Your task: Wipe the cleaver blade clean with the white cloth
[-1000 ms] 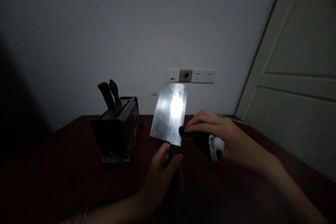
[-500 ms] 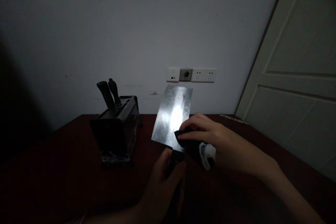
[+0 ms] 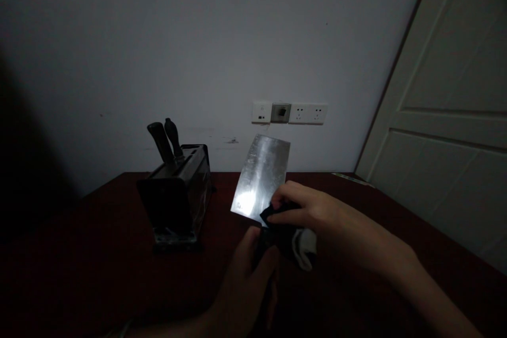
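My left hand (image 3: 247, 280) is wrapped round the dark handle of a cleaver (image 3: 263, 169), whose broad shiny blade points up and away from me. Pinched in my right hand (image 3: 304, 208) is a black cloth (image 3: 287, 232) with a white part hanging below. The cloth touches the blade's lower right corner, close to the handle. Light glares off the lower left of the blade. Most of the handle is hidden by my left fingers and the dark.
On the left of the dark red table (image 3: 106, 211) stands a black knife block (image 3: 178, 195) with two dark-handled knives (image 3: 166, 140) in it. Wall sockets (image 3: 307, 113) sit on the wall behind. A pale panelled door (image 3: 443, 127) leans into view at right.
My right hand and the cloth have moved down the blade, slightly left, towards the handle. The blade has tilted a little, and its glare has shifted to the lower left.
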The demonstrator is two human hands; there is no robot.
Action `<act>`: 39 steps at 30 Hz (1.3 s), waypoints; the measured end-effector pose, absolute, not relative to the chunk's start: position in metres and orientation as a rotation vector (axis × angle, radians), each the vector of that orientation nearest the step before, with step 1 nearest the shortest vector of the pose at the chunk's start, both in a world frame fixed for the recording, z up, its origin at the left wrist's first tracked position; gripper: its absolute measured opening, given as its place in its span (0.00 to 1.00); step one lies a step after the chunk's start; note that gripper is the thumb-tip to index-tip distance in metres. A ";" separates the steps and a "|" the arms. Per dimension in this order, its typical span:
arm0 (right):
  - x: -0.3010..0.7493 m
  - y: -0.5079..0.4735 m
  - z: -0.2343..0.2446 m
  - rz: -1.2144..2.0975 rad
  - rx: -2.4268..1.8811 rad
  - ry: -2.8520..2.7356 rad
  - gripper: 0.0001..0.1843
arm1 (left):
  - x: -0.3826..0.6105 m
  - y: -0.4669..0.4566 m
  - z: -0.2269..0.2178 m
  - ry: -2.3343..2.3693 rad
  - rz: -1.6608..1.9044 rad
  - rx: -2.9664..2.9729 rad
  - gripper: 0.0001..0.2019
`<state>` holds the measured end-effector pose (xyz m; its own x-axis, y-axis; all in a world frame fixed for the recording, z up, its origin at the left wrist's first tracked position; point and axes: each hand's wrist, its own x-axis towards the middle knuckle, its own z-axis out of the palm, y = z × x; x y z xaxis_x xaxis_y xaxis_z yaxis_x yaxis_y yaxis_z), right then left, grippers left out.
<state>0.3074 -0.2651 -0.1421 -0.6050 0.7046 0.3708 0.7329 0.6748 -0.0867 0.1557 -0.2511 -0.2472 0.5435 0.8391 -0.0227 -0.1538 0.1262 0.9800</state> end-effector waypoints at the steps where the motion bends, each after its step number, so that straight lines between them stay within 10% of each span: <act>1: 0.307 -0.264 -0.144 -0.145 -1.131 -2.541 0.11 | 0.155 -0.251 -0.247 0.690 0.816 1.249 0.17; 39: 0.324 -0.264 -0.135 -0.061 -0.886 -2.261 0.13 | 0.154 -0.257 -0.240 0.772 0.827 1.155 0.19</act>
<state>0.3239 -0.2636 -0.1345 -0.5234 0.5799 0.6244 0.6129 0.7652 -0.1970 0.1544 -0.2575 -0.2399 0.4880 0.8677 -0.0946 -0.1539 0.1922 0.9692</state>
